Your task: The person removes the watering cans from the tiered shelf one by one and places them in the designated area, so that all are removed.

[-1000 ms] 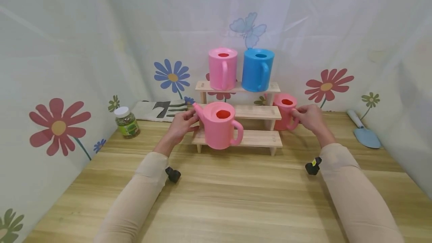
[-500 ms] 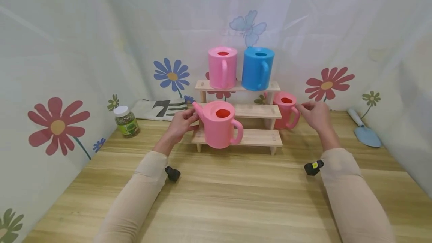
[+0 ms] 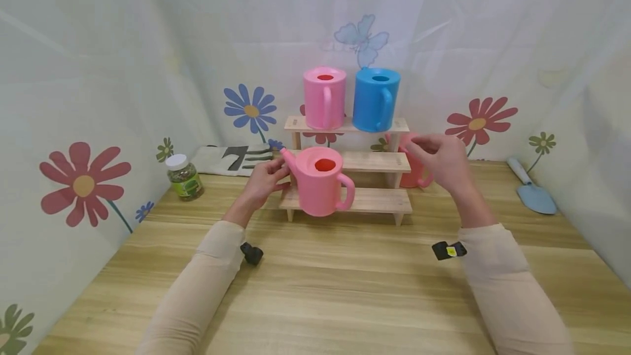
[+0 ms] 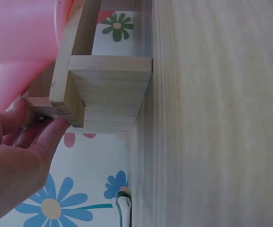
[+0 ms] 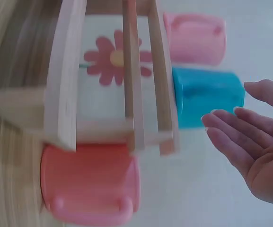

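Note:
My left hand [image 3: 266, 181] is at the left end of a tiered wooden stand [image 3: 377, 162]; its thumb and fingers pinch a step's end in the left wrist view. Close by, a pink watering can [image 3: 317, 188] is on the lower step, spout to the left. My right hand [image 3: 441, 160] hovers in front of another pink watering can [image 3: 415, 171], partly hiding it. That can stands on the table, right of the stand. Fairly straight, parted fingers with nothing in them show in the right wrist view. The top step bears a pink watering can [image 3: 324, 100] and a blue one [image 3: 374, 102].
A lidded jar [image 3: 185, 178] and a pair of work gloves [image 3: 231, 159] lie toward the left back of the wooden table [image 3: 345, 284]. Over at the right is a hand trowel [image 3: 534, 193]. A flowered curtain [image 3: 172, 43] encloses the back and sides.
My right hand has let go of the right pink watering can's handle, drawn back, then moved up and left in front of the can. The left hand keeps its place.

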Demonstrator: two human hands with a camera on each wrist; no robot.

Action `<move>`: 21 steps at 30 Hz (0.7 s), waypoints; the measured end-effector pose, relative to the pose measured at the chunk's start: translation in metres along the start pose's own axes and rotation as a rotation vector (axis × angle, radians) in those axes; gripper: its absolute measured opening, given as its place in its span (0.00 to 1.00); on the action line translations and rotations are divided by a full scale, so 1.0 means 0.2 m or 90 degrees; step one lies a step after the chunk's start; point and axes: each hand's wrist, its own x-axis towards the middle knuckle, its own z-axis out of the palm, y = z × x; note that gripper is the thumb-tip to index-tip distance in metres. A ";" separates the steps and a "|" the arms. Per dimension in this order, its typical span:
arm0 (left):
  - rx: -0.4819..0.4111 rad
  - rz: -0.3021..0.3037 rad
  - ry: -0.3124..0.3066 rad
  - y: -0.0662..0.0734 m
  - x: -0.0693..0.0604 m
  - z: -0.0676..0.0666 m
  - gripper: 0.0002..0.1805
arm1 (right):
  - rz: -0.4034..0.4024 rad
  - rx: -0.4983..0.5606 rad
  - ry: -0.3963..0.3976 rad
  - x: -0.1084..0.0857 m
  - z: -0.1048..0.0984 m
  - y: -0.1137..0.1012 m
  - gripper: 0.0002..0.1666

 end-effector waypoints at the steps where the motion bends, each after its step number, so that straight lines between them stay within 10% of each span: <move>1: 0.001 0.001 0.001 0.00 0.00 0.00 0.25 | -0.017 0.014 -0.006 -0.01 0.02 -0.02 0.21; 21: -0.012 0.013 -0.002 -0.02 0.01 0.00 0.24 | -0.057 0.077 -0.199 -0.14 0.44 -0.28 0.25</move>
